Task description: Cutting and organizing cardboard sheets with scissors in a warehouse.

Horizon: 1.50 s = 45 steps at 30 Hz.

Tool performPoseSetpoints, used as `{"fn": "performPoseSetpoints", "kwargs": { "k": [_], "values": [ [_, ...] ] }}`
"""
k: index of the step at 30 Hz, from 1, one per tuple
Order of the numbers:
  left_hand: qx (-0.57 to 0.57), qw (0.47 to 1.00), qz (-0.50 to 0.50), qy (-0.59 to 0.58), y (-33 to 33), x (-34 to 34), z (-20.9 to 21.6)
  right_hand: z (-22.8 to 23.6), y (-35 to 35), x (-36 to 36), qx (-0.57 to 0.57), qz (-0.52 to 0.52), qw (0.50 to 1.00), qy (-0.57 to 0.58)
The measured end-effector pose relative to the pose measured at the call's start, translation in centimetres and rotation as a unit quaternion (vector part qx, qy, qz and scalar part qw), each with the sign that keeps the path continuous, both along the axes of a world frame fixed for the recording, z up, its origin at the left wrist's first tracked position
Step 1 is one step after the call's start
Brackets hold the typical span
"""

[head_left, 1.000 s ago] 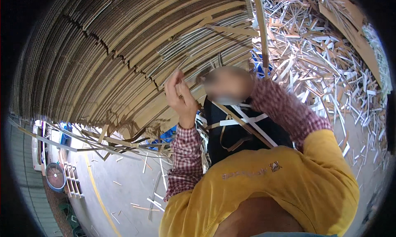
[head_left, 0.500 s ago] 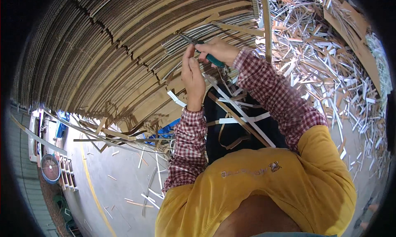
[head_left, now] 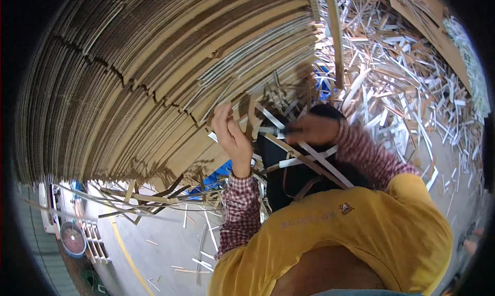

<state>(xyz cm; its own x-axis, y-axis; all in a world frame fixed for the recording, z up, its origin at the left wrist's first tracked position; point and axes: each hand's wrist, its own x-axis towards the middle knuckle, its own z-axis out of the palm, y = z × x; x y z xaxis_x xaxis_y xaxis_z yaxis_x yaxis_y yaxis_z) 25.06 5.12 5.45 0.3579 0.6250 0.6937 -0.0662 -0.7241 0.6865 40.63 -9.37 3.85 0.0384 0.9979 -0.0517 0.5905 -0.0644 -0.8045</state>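
A tall stack of corrugated cardboard sheets (head_left: 170,136) fills the upper left, its ragged edges facing me. My left hand (head_left: 233,138) is raised beside the stack's near edge, fingers stretched out, holding nothing. My right hand (head_left: 315,130) is lower and to the right, smeared by motion, closed around the pliers (head_left: 278,132). Only a dark blurred part of the pliers shows; their green handles are hidden in the hand. Under my hands, white and brown cardboard strips (head_left: 322,167) lie across my dark-clothed lap.
A large heap of cut cardboard offcuts (head_left: 397,84) covers the floor at right, with a long upright strip (head_left: 334,38) before it. Long thin strips (head_left: 149,198) hang below the stack at left. A round fan (head_left: 73,239) stands far left beside a yellow floor line (head_left: 124,252).
My right hand has swung down and away from the stack with the pliers. My left hand has dropped slightly and moved apart from the right. Several sheet edges near my hands are blurred.
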Motion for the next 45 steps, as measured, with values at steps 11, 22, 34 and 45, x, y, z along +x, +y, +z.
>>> {"fn": "performPoseSetpoints", "kwargs": {
  "k": [11, 22, 34, 45],
  "values": [
    [-0.01, 0.993, -0.042, 0.108, 0.4, 7.2, 0.3, 5.9, -0.6, 6.8, -0.027, -0.075, 0.995, 0.052],
    [-0.065, 0.985, -0.156, 0.041, -1.1, 9.5, 0.4, 4.0, 2.4, 11.2, 0.064, -0.209, 0.975, 0.033],
    [-0.143, 0.961, -0.237, 0.022, -2.0, 16.7, 0.7, 2.4, 5.3, 9.7, 0.142, -0.29, 0.946, 0.003],
    [-0.203, 0.917, -0.326, 0.109, -17.0, 12.4, -5.2, 0.4, -12.9, 4.6, -0.198, -0.272, 0.937, 0.093]
  ]
}}
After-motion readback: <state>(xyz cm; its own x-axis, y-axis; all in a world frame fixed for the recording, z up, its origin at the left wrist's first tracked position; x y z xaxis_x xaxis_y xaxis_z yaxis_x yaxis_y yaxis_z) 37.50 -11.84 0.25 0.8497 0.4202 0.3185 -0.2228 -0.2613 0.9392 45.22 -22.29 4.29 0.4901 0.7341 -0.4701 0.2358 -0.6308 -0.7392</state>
